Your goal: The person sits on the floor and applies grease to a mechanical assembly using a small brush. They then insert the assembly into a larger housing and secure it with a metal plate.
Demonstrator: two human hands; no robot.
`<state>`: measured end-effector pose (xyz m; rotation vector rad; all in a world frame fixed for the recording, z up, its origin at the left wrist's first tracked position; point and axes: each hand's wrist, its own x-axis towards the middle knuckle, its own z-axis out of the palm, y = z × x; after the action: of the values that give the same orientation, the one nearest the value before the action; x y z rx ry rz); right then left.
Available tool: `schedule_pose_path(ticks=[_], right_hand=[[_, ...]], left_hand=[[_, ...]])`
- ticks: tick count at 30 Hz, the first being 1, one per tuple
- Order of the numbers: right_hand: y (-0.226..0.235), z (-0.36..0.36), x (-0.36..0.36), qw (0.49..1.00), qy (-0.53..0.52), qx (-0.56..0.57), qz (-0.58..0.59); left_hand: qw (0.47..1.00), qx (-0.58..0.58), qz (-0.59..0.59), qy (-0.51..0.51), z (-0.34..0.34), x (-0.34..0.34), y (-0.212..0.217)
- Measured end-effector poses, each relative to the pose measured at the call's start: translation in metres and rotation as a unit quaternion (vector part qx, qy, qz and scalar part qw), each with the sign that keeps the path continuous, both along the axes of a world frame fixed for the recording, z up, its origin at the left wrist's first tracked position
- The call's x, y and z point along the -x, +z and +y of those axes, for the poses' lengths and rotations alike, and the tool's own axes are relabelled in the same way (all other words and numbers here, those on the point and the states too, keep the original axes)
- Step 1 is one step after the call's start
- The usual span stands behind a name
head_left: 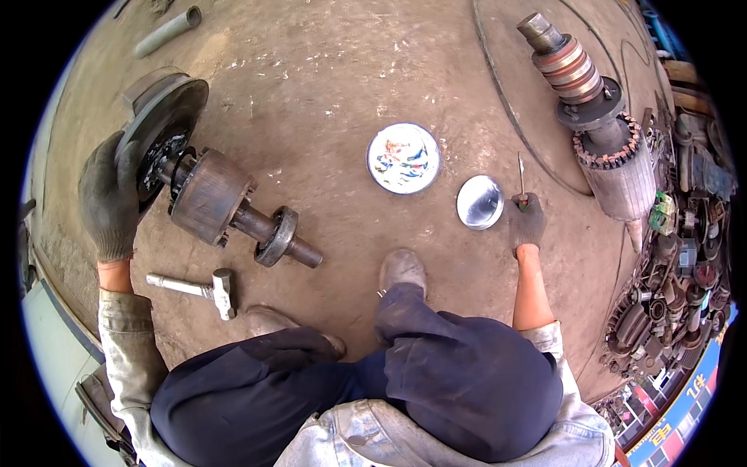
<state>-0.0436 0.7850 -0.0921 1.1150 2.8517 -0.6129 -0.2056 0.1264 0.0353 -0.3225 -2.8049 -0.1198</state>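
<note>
My gloved left hand (109, 194) lies against the near side of a round metal end cover (187, 105), fingers curled at its rim. The cover sits on the shaft of a rotor (206, 198) lying on the ground; shiny dark patches show around its hub. A bearing (278, 236) is on the rotor's other shaft end. In my gloved right hand (527, 222) is a screwdriver (522, 171), its thin shaft pointing away from me, the handle mostly covered by my fingers. Just left of that hand is a round silvery tin or lid (480, 202).
A white disc with coloured marks (404, 158) lies ahead. A hammer (202, 290) rests near my left foot. A larger rotor with copper-coloured rings (615, 148) lies at the right, beside a cable (506, 101) and piled metal parts (661, 303). A pipe (167, 33) lies far left.
</note>
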Motion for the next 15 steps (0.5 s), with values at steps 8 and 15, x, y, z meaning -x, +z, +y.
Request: schedule_pose_path(ticks=[8,15], right_hand=[[-0.018,-0.006,-0.026,0.998,0.068,-0.003,-0.017],[0.044,-0.063,-0.002,0.957,0.105,0.123,0.24]], left_hand=[[0.999,-0.03,0.023,-0.01,-0.023,-0.005,0.021],[0.999,-0.038,0.034,-0.004,-0.027,-0.012,0.019]])
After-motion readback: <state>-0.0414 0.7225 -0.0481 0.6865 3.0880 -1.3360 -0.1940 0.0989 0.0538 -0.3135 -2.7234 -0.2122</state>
